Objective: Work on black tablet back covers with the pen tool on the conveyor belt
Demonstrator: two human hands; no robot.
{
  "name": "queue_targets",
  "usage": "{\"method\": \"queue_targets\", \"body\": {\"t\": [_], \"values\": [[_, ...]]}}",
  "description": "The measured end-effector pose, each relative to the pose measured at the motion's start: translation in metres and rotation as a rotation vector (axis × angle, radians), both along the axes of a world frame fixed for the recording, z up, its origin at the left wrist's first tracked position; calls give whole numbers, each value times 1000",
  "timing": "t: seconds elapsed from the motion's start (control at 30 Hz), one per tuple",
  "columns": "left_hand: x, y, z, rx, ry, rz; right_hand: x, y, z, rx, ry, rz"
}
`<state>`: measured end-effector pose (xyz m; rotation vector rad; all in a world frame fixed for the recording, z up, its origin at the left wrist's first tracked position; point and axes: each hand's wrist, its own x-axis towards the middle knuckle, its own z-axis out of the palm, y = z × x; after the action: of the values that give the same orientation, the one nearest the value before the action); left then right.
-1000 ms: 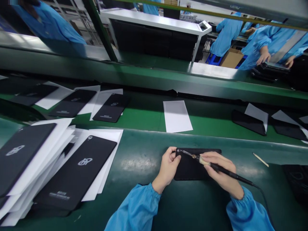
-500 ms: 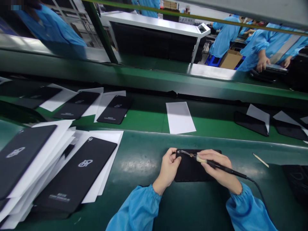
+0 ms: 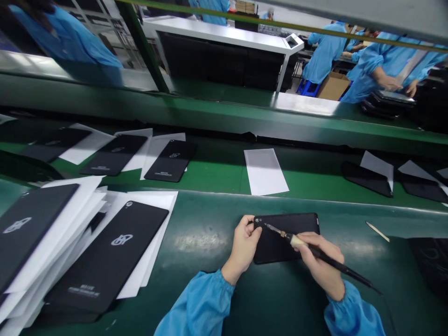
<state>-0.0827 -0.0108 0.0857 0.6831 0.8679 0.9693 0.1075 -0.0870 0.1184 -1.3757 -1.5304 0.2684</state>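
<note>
Left hand pinches black panel corner; right hand grips soldering iron. Stacked panels left of hands: pale logo, print illegible.

Black panel: smooth, matt, apparently plastic. Soldering iron: shiny metal tip, plastic-looking handle. Bench surface: smooth, semi-gloss. White sheet: paper-like. Sleeve: wrinkled cloth.

One head camera looks forward, down over the workbench.
</note>
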Motion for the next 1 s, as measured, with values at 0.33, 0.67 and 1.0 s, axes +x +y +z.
{"method": "queue_targets", "body": {"t": [0.33,0.67,1.0], "values": [[1,1,-2,12,19,12,-27,6,0,140,-48,77],[0,0,-3,3,4,12,-26,4,-10,103,-62,74],[0,0,-3,8,25,16,-26,3,-13,101,-30,111]]}}
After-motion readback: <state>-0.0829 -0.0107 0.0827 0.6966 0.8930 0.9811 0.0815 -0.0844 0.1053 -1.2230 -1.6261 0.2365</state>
